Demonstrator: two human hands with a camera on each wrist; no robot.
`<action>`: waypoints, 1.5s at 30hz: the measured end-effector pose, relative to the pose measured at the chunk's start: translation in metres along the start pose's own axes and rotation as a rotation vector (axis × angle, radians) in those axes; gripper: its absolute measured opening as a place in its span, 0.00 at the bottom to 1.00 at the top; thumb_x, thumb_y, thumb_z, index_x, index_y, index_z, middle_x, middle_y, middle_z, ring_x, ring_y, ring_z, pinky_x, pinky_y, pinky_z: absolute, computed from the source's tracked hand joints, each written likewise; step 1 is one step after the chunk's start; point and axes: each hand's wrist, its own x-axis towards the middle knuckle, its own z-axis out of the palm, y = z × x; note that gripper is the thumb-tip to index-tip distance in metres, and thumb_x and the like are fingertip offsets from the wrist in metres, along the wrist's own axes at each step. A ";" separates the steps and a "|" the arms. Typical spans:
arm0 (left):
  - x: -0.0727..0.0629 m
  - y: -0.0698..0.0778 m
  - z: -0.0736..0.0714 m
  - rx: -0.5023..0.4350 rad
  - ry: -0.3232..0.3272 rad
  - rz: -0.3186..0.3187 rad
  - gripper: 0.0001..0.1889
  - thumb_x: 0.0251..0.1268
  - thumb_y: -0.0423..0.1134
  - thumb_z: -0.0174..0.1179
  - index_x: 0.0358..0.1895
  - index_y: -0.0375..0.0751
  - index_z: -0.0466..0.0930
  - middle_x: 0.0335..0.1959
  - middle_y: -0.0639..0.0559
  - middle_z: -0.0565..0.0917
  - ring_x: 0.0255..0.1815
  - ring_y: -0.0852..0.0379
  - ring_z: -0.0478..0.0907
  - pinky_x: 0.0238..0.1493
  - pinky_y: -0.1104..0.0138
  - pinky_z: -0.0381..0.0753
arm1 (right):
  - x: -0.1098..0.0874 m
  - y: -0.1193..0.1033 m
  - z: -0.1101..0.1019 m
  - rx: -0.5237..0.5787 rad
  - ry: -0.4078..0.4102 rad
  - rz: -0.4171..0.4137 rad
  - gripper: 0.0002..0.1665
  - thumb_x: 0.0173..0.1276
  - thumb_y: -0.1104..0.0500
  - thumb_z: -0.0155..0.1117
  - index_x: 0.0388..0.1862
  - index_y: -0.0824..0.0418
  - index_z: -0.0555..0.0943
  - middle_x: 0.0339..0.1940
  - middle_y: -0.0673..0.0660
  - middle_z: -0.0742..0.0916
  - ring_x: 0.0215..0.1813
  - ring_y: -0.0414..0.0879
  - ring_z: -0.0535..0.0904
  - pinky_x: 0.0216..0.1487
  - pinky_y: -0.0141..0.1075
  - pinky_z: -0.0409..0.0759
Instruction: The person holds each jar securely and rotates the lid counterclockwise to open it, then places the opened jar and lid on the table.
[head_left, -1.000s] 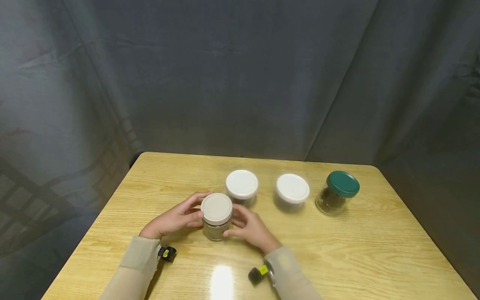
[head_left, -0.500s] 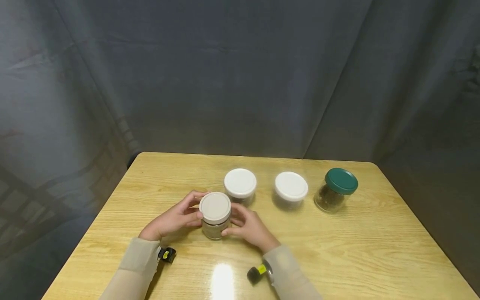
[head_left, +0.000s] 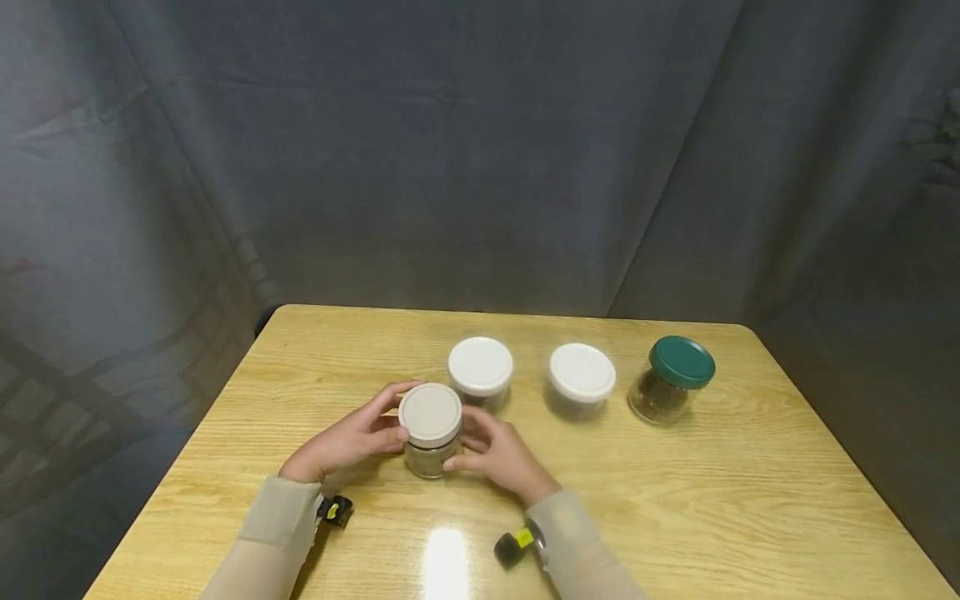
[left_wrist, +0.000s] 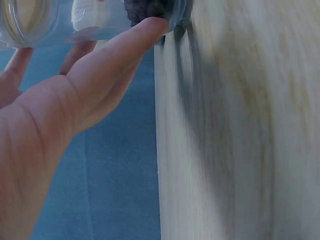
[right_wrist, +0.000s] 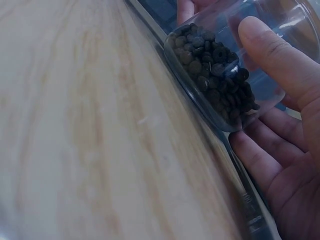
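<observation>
A small clear jar (head_left: 427, 461) with a beige lid (head_left: 431, 412) stands upright between my two hands, near the middle of the table. From the left side my left hand (head_left: 351, 440) holds it, thumb at the lid's edge and fingers reaching round behind. On the opposite side my right hand (head_left: 504, 457) grips the glass body, its thumb across the front. Small dark round pieces (right_wrist: 212, 70), some ring-shaped, lie in the bottom of the jar in the right wrist view. The left wrist view shows my left hand (left_wrist: 55, 105) against the glass, with the jar partly cut off.
Behind the held jar is a white-lidded jar (head_left: 481, 367), with another white-lidded jar (head_left: 582, 373) to its right. Further right stands a green-lidded jar (head_left: 663, 398) with dark contents. The wooden table (head_left: 750, 500) ends at a grey curtain (head_left: 465, 167).
Both hands keep the jar in practically the same place. The head view has shifted slightly, moving the whole scene a little within the frame.
</observation>
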 end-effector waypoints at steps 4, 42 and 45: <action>0.001 0.001 0.000 0.005 0.005 0.000 0.36 0.75 0.40 0.60 0.79 0.49 0.50 0.75 0.34 0.59 0.71 0.30 0.65 0.61 0.52 0.80 | 0.000 0.000 0.000 0.011 0.001 -0.003 0.48 0.51 0.63 0.82 0.71 0.65 0.71 0.67 0.66 0.80 0.67 0.59 0.77 0.64 0.36 0.79; 0.003 0.001 0.003 0.118 0.036 0.063 0.38 0.73 0.37 0.62 0.80 0.47 0.51 0.78 0.42 0.59 0.69 0.36 0.70 0.68 0.43 0.69 | -0.001 -0.001 0.000 0.016 0.000 0.011 0.49 0.52 0.63 0.82 0.73 0.65 0.70 0.69 0.66 0.78 0.69 0.60 0.75 0.65 0.38 0.78; 0.002 0.000 0.002 0.127 0.032 0.072 0.38 0.74 0.36 0.61 0.80 0.46 0.50 0.78 0.42 0.57 0.70 0.36 0.69 0.69 0.46 0.69 | -0.001 -0.001 0.000 0.009 0.002 0.009 0.49 0.53 0.63 0.82 0.73 0.64 0.70 0.69 0.66 0.78 0.69 0.59 0.76 0.65 0.38 0.78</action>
